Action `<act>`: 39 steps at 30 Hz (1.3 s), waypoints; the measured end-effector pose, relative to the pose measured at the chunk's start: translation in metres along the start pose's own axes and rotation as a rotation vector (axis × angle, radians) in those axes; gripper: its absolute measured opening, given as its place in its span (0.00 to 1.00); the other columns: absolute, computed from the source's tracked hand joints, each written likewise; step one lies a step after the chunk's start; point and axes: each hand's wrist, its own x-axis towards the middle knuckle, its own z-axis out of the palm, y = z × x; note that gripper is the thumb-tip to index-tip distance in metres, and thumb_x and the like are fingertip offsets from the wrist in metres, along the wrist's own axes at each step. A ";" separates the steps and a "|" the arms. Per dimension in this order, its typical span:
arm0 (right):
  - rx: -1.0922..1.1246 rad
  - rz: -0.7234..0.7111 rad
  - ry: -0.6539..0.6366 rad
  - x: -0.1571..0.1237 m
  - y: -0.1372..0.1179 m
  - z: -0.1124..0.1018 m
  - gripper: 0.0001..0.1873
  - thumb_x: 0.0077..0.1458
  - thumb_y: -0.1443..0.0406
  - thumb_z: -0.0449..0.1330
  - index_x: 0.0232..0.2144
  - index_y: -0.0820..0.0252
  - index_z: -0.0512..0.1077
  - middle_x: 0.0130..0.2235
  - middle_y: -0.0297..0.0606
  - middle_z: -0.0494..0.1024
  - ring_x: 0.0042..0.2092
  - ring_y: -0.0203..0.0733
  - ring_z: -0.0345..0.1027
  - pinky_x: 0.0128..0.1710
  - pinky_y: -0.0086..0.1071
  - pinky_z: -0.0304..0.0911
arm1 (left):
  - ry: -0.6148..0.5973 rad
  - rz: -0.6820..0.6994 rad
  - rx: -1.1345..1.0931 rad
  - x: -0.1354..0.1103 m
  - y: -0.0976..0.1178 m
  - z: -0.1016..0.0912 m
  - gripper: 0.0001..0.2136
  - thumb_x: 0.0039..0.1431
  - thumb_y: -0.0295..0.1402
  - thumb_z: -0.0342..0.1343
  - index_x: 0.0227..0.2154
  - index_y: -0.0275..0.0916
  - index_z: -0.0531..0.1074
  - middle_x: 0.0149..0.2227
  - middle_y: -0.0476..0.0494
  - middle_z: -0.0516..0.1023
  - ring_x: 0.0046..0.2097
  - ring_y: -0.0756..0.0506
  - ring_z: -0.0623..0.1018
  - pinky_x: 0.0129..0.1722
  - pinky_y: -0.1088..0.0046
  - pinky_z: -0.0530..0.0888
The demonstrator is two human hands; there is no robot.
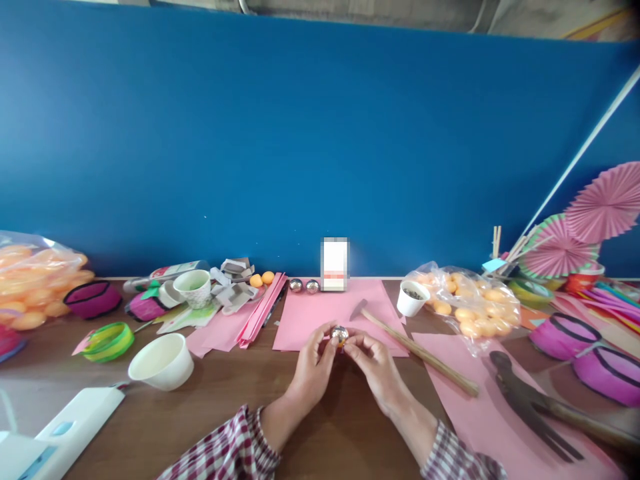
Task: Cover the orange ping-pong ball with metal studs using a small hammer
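Note:
Both my hands meet at the table's middle over a pink paper sheet (310,313). Between their fingertips sits a small shiny silver ball (339,333) with a bit of orange showing under it. My left hand (314,367) pinches it from the left and my right hand (373,360) from the right. Two more silver balls (303,286) lie further back on the table. Just right of my hands, a small hammer with a wooden handle (420,350) lies at a slant.
A white bowl (163,361) and a green-yellow ring (107,341) lie at left. A white cup (413,297) and a bag of orange balls (470,303) stand at right. Dark pliers (525,397), pink paper fans (590,227) and magenta pouches (607,370) fill the right side.

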 end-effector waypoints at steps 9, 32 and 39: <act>-0.005 0.005 -0.009 0.000 0.002 -0.001 0.11 0.50 0.58 0.61 0.26 0.60 0.72 0.43 0.40 0.74 0.44 0.46 0.66 0.47 0.38 0.59 | 0.001 0.016 0.026 0.000 -0.004 0.000 0.14 0.58 0.35 0.50 0.47 0.39 0.67 0.47 0.41 0.73 0.47 0.44 0.74 0.48 0.64 0.71; 0.027 0.024 -0.038 -0.001 0.000 -0.001 0.09 0.50 0.60 0.61 0.26 0.60 0.71 0.42 0.39 0.74 0.44 0.44 0.65 0.46 0.36 0.58 | 0.016 0.083 0.119 0.000 -0.005 -0.001 0.14 0.58 0.31 0.49 0.47 0.41 0.67 0.47 0.43 0.73 0.49 0.45 0.72 0.49 0.66 0.69; 0.103 0.079 -0.027 0.000 0.002 -0.002 0.09 0.48 0.60 0.63 0.25 0.61 0.72 0.40 0.38 0.75 0.43 0.43 0.65 0.46 0.36 0.58 | 0.025 0.118 0.134 0.000 -0.005 -0.001 0.13 0.58 0.30 0.49 0.46 0.41 0.68 0.46 0.42 0.73 0.49 0.45 0.72 0.50 0.66 0.69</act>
